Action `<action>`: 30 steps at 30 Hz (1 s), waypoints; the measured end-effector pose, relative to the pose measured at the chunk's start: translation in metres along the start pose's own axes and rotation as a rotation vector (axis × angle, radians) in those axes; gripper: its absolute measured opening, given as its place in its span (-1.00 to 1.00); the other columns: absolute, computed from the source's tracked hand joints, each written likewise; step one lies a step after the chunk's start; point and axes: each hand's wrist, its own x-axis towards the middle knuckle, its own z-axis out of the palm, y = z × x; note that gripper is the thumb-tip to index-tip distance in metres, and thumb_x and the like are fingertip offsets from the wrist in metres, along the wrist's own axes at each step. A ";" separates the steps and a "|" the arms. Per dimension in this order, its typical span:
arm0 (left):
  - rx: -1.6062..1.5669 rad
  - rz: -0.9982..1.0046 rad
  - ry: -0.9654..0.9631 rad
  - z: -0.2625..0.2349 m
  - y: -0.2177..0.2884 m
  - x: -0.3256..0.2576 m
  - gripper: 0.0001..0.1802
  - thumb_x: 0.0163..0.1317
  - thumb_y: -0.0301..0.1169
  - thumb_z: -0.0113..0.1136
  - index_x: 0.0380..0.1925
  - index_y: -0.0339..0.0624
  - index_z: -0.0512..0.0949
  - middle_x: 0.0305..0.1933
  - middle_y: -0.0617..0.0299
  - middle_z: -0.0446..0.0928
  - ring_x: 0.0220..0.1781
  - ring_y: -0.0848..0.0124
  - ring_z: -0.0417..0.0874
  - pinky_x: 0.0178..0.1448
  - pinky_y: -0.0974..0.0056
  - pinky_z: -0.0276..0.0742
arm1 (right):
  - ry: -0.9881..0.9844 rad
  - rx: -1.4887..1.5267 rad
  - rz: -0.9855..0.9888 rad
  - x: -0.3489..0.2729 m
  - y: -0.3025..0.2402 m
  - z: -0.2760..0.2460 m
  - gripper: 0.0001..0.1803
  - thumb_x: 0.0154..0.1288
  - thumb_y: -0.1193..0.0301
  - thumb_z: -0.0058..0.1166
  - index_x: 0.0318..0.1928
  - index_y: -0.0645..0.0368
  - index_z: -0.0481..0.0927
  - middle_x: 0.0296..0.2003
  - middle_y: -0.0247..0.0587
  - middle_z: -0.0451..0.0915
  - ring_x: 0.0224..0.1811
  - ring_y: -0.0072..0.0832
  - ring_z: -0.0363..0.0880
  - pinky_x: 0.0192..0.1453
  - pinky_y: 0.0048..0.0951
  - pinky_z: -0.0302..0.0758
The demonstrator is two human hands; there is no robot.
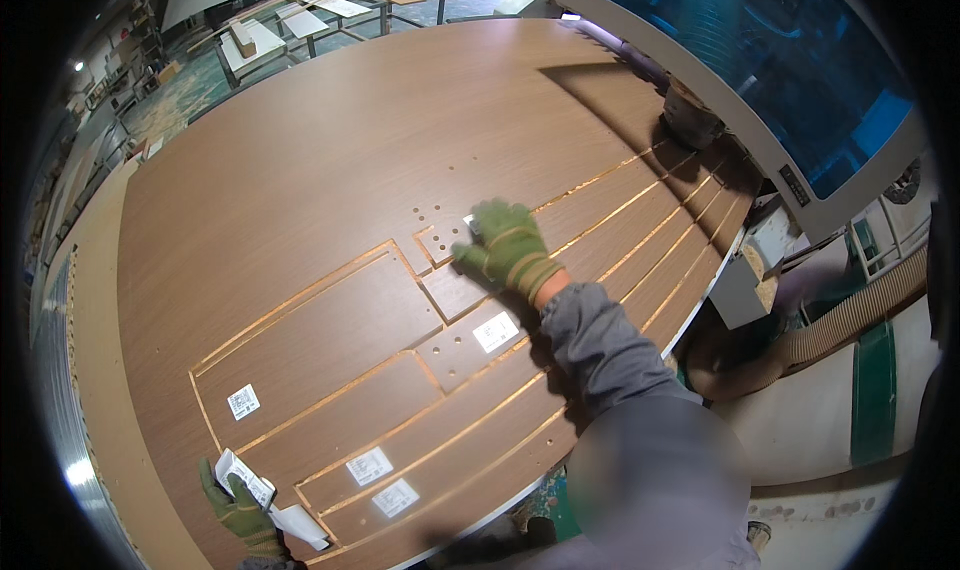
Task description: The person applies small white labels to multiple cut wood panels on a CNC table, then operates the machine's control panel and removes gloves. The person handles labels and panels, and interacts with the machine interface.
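Observation:
A large brown wood-grain board [330,140] lies before me, cut with grooves into long strips and panels. My right hand [510,248], in a green knitted glove, rests on a small panel beside several drilled holes. Its fingers are stretched out over a white label [470,224] that shows only at one edge. At the lower left, my left hand [242,515], in a matching glove, grips a strip of white labels [247,478] between thumb and fingers. The strip's loose end hangs over the board. Another white label [243,402] sits on the panel above that hand.
More labels [495,332] are stuck on the nearer panels. A machine housing with a blue window [790,60] overhangs the board's far right. A ribbed hose [850,310] runs beside the right edge. Workbenches with boards [330,15] stand beyond the far edge.

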 end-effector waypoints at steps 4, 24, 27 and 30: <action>-0.094 -0.038 -0.022 -0.003 -0.003 0.000 -0.39 0.53 -0.38 0.08 0.49 -0.33 0.22 0.36 -0.03 0.43 0.25 0.25 0.53 0.37 0.15 0.47 | -0.277 -0.153 0.030 -0.009 -0.016 -0.002 0.07 0.42 -0.37 -0.30 0.56 0.30 0.14 0.59 0.20 0.06 0.68 -0.07 -0.06 0.69 0.16 -0.30; 0.049 0.198 -0.012 -0.012 -0.034 0.015 -0.41 0.42 -0.54 0.08 0.44 -0.38 0.28 0.40 -0.05 0.41 0.37 0.19 0.49 0.47 0.16 0.37 | -0.039 1.248 0.123 -0.295 -0.231 -0.089 -0.29 0.35 0.35 0.37 0.42 0.25 0.40 0.27 0.01 0.55 0.11 -0.38 0.64 0.18 -0.31 0.65; -0.273 0.176 -0.043 -0.025 -0.004 -0.004 -0.39 0.40 -0.55 0.13 0.44 -0.37 0.29 0.39 -0.05 0.43 0.38 0.17 0.49 0.50 0.12 0.36 | -0.034 1.255 0.201 -0.366 -0.289 -0.106 -0.36 0.33 0.37 0.39 0.37 0.21 0.47 0.08 -0.12 0.62 0.03 -0.48 0.60 0.01 -0.41 0.64; -0.161 0.346 -0.183 -0.063 0.048 -0.059 -0.36 0.36 -0.61 0.17 0.45 -0.34 0.29 0.35 -0.09 0.46 0.35 0.19 0.52 0.39 0.11 0.51 | -0.011 1.183 0.211 -0.417 -0.345 -0.125 -0.32 0.26 0.32 0.46 0.33 0.30 0.51 0.31 0.03 0.52 0.35 -0.25 0.50 0.39 -0.24 0.47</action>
